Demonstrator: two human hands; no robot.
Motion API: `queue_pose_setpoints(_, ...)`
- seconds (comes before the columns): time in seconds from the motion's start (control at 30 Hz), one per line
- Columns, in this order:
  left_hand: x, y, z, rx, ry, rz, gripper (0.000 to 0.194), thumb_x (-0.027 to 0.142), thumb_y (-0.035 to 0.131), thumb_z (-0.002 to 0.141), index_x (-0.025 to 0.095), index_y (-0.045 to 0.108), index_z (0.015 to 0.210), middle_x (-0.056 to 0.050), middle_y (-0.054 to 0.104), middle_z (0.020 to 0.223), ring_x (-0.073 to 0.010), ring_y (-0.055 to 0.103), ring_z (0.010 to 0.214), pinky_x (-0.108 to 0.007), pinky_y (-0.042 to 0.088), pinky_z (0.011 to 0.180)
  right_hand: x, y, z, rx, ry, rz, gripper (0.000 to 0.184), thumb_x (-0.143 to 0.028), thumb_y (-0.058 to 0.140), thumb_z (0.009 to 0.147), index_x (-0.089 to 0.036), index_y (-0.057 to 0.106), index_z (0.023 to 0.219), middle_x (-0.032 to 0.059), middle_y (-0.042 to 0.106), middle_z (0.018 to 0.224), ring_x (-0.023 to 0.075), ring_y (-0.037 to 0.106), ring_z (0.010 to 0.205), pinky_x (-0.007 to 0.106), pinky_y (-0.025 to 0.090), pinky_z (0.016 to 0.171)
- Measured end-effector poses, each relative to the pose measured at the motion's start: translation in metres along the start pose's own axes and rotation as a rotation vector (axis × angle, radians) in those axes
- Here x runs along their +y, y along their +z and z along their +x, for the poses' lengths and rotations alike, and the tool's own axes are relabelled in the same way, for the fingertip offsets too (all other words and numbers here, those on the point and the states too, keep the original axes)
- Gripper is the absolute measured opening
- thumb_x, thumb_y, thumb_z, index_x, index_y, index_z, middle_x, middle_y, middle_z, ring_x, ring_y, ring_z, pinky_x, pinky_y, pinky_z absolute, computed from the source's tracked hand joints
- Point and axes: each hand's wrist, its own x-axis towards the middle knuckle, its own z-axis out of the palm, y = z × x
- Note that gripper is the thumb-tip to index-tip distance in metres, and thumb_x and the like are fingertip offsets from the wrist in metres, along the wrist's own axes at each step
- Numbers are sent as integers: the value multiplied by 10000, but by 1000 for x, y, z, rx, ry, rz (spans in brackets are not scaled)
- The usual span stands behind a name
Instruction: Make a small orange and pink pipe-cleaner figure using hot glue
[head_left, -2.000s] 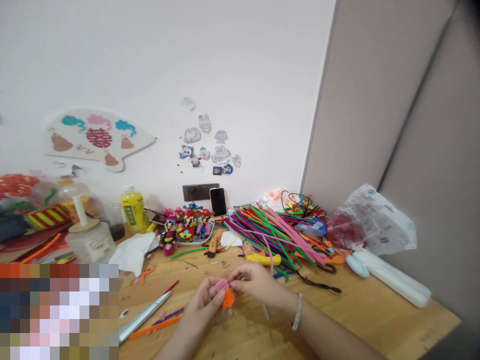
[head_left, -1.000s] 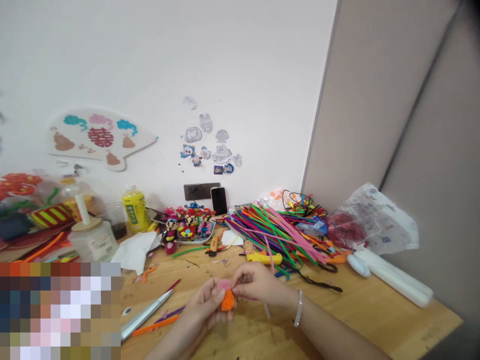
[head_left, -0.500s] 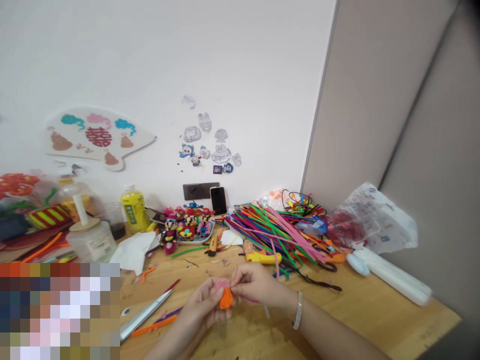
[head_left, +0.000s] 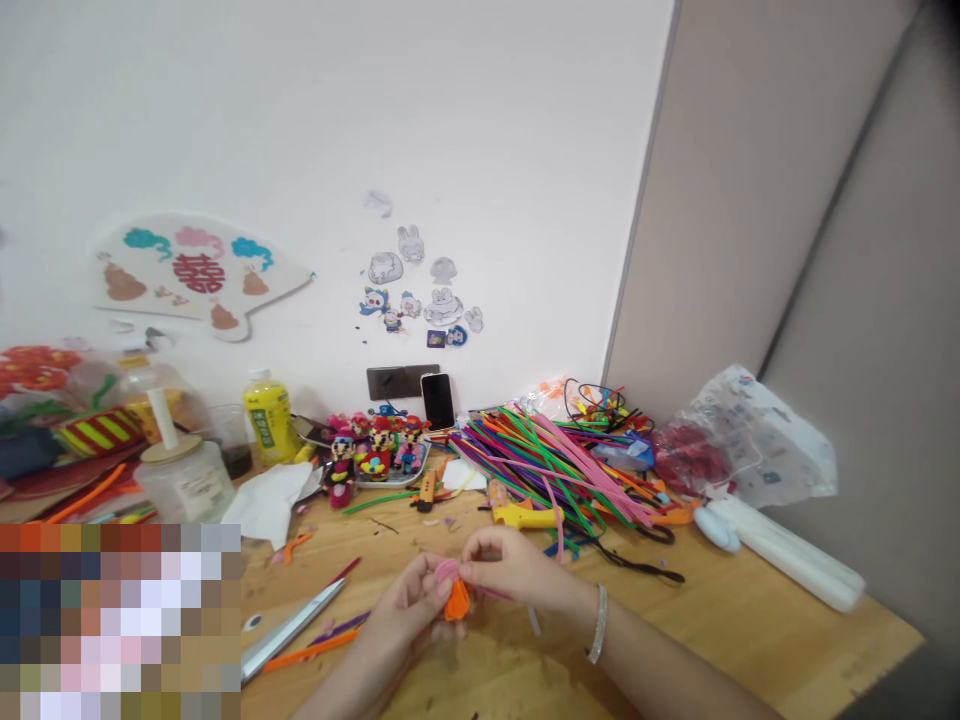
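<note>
Over the wooden table (head_left: pixel 750 620), my left hand (head_left: pixel 409 605) pinches a small pink and orange pipe-cleaner piece (head_left: pixel 452 590). My right hand (head_left: pixel 510 570), with a bracelet at the wrist, is closed on a pink pipe cleaner (head_left: pixel 487 592) that runs from that piece. Both hands meet at the piece, low in the middle of the view.
A heap of coloured pipe cleaners (head_left: pixel 555 460) lies behind the hands. Scissors (head_left: pixel 289 630) and loose orange and purple stems lie to the left. Small figures (head_left: pixel 375 450), a phone (head_left: pixel 436 402), a yellow bottle (head_left: pixel 264 418), a jar (head_left: pixel 184 478) and a plastic bag (head_left: pixel 750 440) stand around.
My fingers have shifted slightly around the piece, and the pink stem's free end has moved. The hands stay in the same spot.
</note>
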Motion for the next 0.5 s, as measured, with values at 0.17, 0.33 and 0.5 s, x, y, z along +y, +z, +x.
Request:
queue_pose_setpoints(0.17, -10, -7, 6, -42, 35, 33, 218, 304, 671, 683, 166, 516, 747, 25, 592, 612, -88, 532, 503, -218, 414, 504, -3, 2, 1, 31, 78, 36, 224, -330, 624, 674, -142, 515, 620, -70, 464, 429, 38, 377, 355, 154, 246, 358)
queue_pose_setpoints(0.33, -20, -16, 13, -102, 69, 74, 230, 320, 660, 695, 167, 502, 760, -1, 630, 641, -100, 549, 530, -223, 419, 502, 0, 0, 1, 36, 172, -22, 128, -231, 560, 675, -141, 515, 595, -64, 467, 428, 69, 459, 370, 172, 326, 382)
queue_pose_setpoints(0.5, -23, -18, 14, -129, 82, 99, 229, 334, 649, 705, 175, 494, 762, 3, 636, 654, -102, 557, 556, -222, 427, 514, -5, -6, -2, -104, 216, -151, 226, -246, 470, 736, -144, 486, 535, -43, 472, 409, 82, 487, 370, 173, 334, 371)
